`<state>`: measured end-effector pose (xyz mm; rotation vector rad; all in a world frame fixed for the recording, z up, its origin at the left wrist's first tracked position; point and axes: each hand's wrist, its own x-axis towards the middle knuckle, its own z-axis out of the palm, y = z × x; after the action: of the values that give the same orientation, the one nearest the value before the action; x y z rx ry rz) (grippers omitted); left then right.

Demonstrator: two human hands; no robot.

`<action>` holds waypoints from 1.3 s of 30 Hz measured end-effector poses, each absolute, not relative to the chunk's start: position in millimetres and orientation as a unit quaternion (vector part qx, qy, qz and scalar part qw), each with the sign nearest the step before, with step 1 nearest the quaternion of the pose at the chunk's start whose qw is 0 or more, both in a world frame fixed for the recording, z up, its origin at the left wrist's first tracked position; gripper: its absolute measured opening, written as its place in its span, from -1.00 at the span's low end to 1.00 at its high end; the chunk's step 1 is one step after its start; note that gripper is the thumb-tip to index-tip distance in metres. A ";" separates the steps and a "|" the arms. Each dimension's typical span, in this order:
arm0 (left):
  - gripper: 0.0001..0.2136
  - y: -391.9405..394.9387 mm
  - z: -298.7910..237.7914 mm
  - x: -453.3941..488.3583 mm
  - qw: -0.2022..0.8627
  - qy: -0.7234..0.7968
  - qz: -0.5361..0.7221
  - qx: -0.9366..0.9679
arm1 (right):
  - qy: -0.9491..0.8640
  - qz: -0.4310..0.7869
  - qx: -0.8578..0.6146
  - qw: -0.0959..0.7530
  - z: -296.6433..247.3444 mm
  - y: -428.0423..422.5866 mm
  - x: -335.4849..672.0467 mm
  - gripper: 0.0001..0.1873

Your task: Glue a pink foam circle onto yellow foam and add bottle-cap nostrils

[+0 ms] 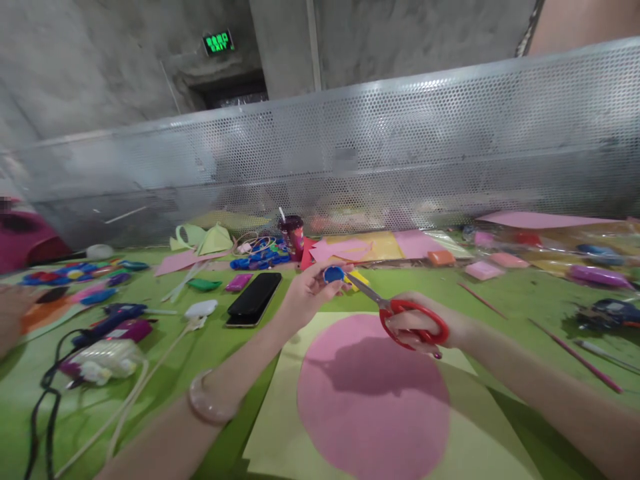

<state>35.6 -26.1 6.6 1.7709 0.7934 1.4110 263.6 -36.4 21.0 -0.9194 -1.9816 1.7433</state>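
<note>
Between the fingers of my left hand (313, 291) is a small round blue piece (334, 274), its material too small to tell. My right hand (425, 320) grips red-handled scissors (440, 327), fingers through the loops. The blades point left, their tips close beside the blue piece; whether they touch it I cannot tell. A bit of yellow (358, 280) shows just behind the blades. Below both hands lies a large pink paper circle (370, 427) on a pale yellow sheet (273, 407), with the hands' shadow across it.
A black phone (255, 297) lies left of my left hand. Further left are a glue gun (113, 317), cables and a power plug (201, 309). A dark cup with a straw (293, 237) stands at the back. Another person's hand (15, 313) is at the far left.
</note>
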 end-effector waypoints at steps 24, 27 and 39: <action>-0.64 -19.7 -0.3 40.2 0.423 0.293 0.627 0.585 | -0.802 0.281 -0.458 0.261 12.7 -38.1 252.6 -0.89; -0.62 -21.2 -0.8 40.8 0.410 0.312 0.614 0.598 | -0.836 0.159 -0.462 0.250 7.0 -34.9 254.7 -0.91; -0.66 -21.8 -2.2 39.5 0.411 0.295 0.620 0.600 | -0.834 0.016 -0.506 0.218 3.9 -36.8 251.0 -0.92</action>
<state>39.5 -21.8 -2.2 1.5088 0.7412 1.5607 251.0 -36.8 3.9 -1.4019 -2.3095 0.0449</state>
